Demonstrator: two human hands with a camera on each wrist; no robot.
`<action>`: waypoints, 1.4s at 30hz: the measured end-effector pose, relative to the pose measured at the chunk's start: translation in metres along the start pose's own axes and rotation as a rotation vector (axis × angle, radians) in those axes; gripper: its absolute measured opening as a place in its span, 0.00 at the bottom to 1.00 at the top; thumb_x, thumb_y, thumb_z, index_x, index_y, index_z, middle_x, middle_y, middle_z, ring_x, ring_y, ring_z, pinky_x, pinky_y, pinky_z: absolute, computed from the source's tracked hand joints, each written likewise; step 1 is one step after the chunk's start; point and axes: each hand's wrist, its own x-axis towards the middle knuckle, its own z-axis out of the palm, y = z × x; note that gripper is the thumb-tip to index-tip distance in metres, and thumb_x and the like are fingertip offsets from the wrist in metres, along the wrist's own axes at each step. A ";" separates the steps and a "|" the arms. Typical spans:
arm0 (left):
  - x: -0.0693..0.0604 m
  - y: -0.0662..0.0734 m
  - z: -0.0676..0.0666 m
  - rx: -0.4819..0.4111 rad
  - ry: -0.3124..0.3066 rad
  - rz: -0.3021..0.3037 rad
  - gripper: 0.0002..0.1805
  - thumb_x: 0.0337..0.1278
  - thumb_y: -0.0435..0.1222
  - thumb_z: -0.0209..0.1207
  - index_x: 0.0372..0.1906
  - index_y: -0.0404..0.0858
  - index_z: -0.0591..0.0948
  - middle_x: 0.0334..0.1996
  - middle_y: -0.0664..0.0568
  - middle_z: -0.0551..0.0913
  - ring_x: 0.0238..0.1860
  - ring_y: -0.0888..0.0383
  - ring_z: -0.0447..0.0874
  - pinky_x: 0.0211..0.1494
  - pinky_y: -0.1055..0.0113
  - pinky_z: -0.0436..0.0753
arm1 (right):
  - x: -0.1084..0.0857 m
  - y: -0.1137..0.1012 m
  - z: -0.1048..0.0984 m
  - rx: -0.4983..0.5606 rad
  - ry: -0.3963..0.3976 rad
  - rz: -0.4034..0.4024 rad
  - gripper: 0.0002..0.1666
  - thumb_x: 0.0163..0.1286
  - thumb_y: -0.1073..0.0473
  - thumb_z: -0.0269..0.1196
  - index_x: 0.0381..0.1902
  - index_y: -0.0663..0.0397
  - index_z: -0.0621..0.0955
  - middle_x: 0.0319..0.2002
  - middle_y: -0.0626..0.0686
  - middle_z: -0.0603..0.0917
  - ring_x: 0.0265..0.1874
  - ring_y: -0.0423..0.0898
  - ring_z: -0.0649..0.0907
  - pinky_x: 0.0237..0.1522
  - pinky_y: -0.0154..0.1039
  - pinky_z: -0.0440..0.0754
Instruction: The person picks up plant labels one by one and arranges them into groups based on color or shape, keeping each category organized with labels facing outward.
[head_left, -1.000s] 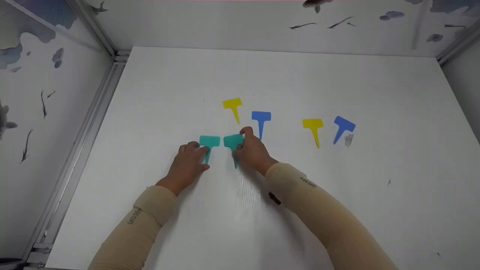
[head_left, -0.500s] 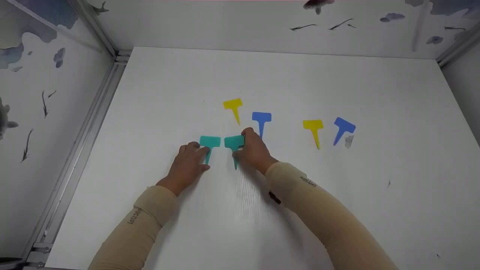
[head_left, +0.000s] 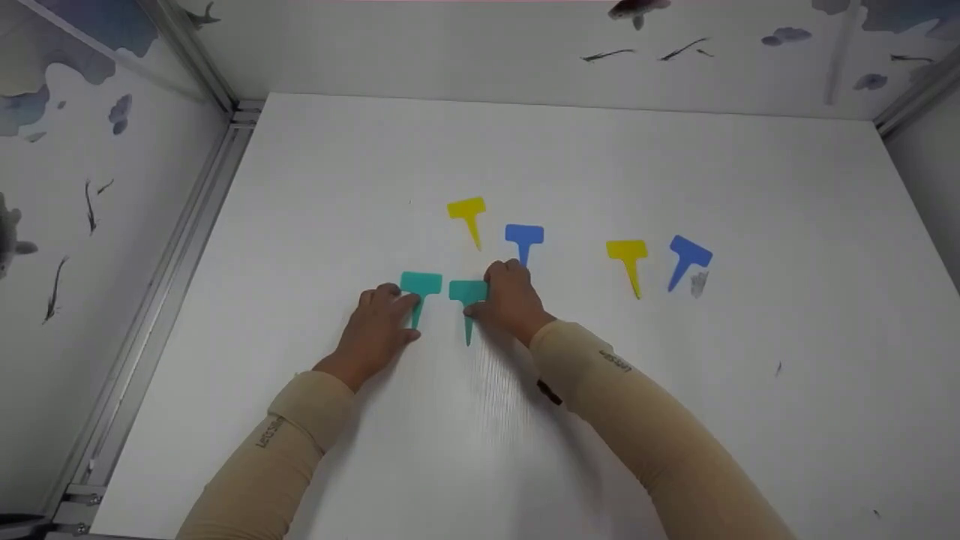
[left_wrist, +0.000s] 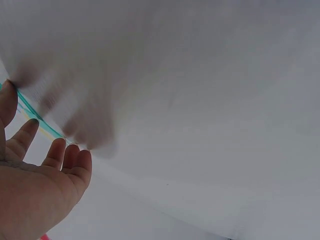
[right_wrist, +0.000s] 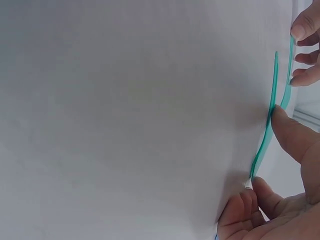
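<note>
Head view: I log one left hand [head_left: 371, 322], loosely spread, touching the left teal marker [head_left: 421, 282]; at that marker's three o'clock, pinched by the right hand [head_left: 514, 296] — the right teal marker [head_left: 468, 290], one yellow marker [head_left: 466, 208] at its twelve o'clock. Left wrist view: thumb apart from fingers. Right wrist view: I see thumb and forefinger on teal.

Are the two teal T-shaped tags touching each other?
Apart. In the head view, a narrow strip of white tabletop shows between the left teal tag and the right teal tag.
</note>
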 end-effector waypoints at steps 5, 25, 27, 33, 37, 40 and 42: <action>0.000 0.000 0.000 0.001 -0.005 -0.005 0.30 0.61 0.42 0.63 0.67 0.43 0.70 0.65 0.40 0.64 0.66 0.41 0.60 0.68 0.51 0.66 | 0.001 0.001 0.000 -0.003 0.002 -0.003 0.30 0.60 0.51 0.70 0.52 0.59 0.71 0.50 0.56 0.68 0.50 0.49 0.69 0.59 0.39 0.72; 0.002 -0.001 -0.004 -0.015 -0.022 0.001 0.30 0.61 0.42 0.62 0.67 0.41 0.71 0.65 0.38 0.65 0.66 0.40 0.60 0.67 0.50 0.67 | 0.004 -0.001 0.001 -0.025 0.027 0.008 0.29 0.60 0.47 0.70 0.51 0.55 0.70 0.50 0.55 0.67 0.50 0.50 0.69 0.57 0.41 0.74; 0.003 -0.001 -0.004 -0.023 -0.023 -0.010 0.30 0.60 0.42 0.63 0.67 0.42 0.71 0.65 0.39 0.65 0.66 0.41 0.60 0.67 0.51 0.67 | 0.004 -0.002 0.001 -0.036 0.027 0.005 0.29 0.60 0.47 0.70 0.51 0.55 0.70 0.49 0.54 0.67 0.49 0.50 0.69 0.56 0.41 0.74; 0.003 -0.001 -0.003 -0.032 -0.024 -0.021 0.30 0.61 0.43 0.62 0.67 0.43 0.71 0.66 0.40 0.64 0.66 0.42 0.60 0.68 0.51 0.66 | 0.005 -0.002 0.002 -0.050 0.036 0.002 0.30 0.60 0.46 0.69 0.52 0.54 0.71 0.49 0.54 0.68 0.49 0.49 0.69 0.57 0.41 0.74; 0.003 -0.001 -0.004 -0.040 -0.034 -0.031 0.30 0.62 0.43 0.62 0.68 0.43 0.70 0.66 0.41 0.64 0.67 0.43 0.58 0.69 0.51 0.65 | 0.005 -0.002 0.003 -0.066 0.033 -0.010 0.31 0.61 0.45 0.69 0.53 0.55 0.71 0.50 0.54 0.68 0.49 0.50 0.69 0.57 0.41 0.74; 0.002 -0.001 -0.003 -0.041 -0.039 -0.034 0.31 0.62 0.44 0.62 0.68 0.43 0.70 0.67 0.41 0.63 0.68 0.43 0.58 0.70 0.51 0.64 | 0.005 -0.001 0.003 -0.079 0.030 -0.017 0.31 0.61 0.45 0.68 0.53 0.55 0.70 0.50 0.54 0.68 0.49 0.50 0.68 0.57 0.41 0.74; 0.002 -0.001 -0.003 -0.038 -0.041 -0.034 0.31 0.61 0.44 0.62 0.68 0.43 0.69 0.67 0.41 0.63 0.68 0.43 0.57 0.70 0.50 0.64 | 0.005 -0.001 0.003 -0.081 0.030 -0.015 0.30 0.61 0.45 0.68 0.53 0.55 0.71 0.50 0.54 0.68 0.49 0.50 0.68 0.56 0.41 0.74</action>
